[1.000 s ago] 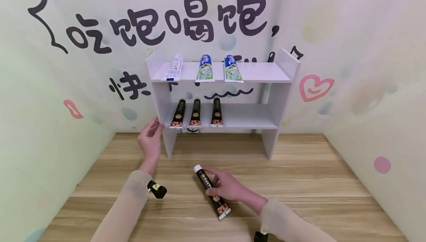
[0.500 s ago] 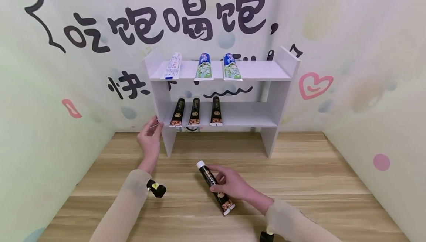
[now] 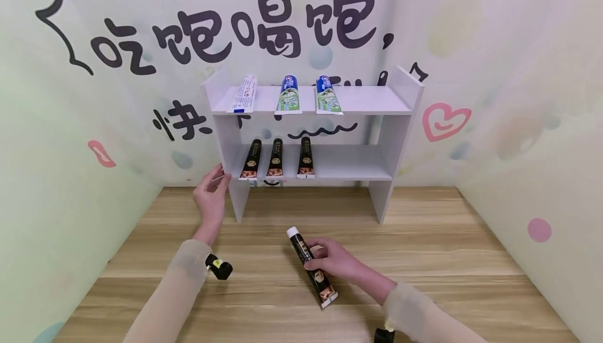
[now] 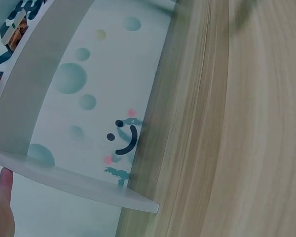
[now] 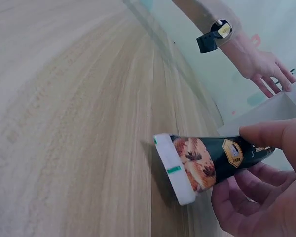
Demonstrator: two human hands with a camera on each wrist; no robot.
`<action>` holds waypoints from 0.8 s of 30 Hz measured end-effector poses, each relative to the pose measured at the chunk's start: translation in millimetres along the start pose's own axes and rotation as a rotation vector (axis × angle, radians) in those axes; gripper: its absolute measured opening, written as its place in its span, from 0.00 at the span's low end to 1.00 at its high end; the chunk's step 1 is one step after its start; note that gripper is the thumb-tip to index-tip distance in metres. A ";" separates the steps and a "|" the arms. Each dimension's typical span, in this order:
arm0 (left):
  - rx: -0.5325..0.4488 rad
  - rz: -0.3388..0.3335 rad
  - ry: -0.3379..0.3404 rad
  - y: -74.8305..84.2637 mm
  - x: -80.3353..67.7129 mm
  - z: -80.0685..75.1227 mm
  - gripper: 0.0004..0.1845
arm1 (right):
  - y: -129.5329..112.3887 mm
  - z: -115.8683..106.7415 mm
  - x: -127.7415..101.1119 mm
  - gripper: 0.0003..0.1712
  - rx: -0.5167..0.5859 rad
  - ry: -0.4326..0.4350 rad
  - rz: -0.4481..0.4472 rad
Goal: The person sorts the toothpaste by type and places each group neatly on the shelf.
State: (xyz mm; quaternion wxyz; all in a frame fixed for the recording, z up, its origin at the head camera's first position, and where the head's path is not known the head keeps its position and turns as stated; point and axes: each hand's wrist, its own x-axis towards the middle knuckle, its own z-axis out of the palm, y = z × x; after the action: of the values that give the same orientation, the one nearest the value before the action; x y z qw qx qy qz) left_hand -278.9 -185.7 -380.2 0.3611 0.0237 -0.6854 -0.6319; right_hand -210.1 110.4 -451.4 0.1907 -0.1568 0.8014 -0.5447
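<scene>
A black toothpaste tube point(image 3: 312, 267) lies in the person's right hand point(image 3: 335, 264), low over the wooden table point(image 3: 424, 259), in front of a white two-tier shelf point(image 3: 395, 139). The fingers and thumb curl around the tube's middle. Its long axis runs diagonally: the white cap points away and to the left, toward the shelf, while the flat crimped end points back toward the person and to the right.

The left hand point(image 3: 212, 196) rests relaxed against the shelf's left side panel, gripping nothing.

Three matching black tubes point(image 3: 275, 158) already lie side by side on the lower tier, caps toward the wall, with bare space to their right. Three light-coloured tubes point(image 3: 288, 95) lie on the upper tier. Judging by this, the held tube is the only one not yet shelved.
</scene>
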 end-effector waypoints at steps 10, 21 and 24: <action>-0.009 0.009 0.010 -1.6 0.6 0.5 0.17 | -0.7 -14.3 -4.8 0.34 0.014 0.018 -0.019; -0.019 0.010 0.029 -27.8 9.9 2.5 0.17 | -17.2 -35.5 -11.1 0.34 -0.020 0.068 -0.076; -0.012 0.011 0.016 -14.6 5.5 1.3 0.17 | -23.5 -42.5 -13.1 0.34 -0.038 0.090 -0.106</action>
State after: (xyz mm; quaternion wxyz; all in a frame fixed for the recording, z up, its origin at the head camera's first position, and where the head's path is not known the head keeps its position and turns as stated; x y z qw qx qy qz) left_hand -289.7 -190.2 -390.5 0.3703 0.0228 -0.6786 -0.6339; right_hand -217.9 142.6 -413.5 0.1227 -0.1779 0.8100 -0.5451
